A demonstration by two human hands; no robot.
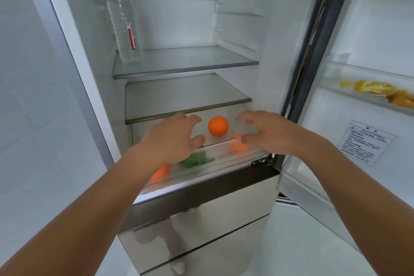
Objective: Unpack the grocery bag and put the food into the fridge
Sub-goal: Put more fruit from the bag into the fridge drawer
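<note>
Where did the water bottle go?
The water bottle stands upright on the fridge's top glass shelf, in the back left corner, well above both hands.

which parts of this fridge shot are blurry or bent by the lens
Head view: the yellow packets in the door bin are smeared, and the green vegetable behind the frosted drawer front is hazy; the orange and both hands, left and right, stay fairly sharp; the wide angle splays the fridge walls outward.
</note>
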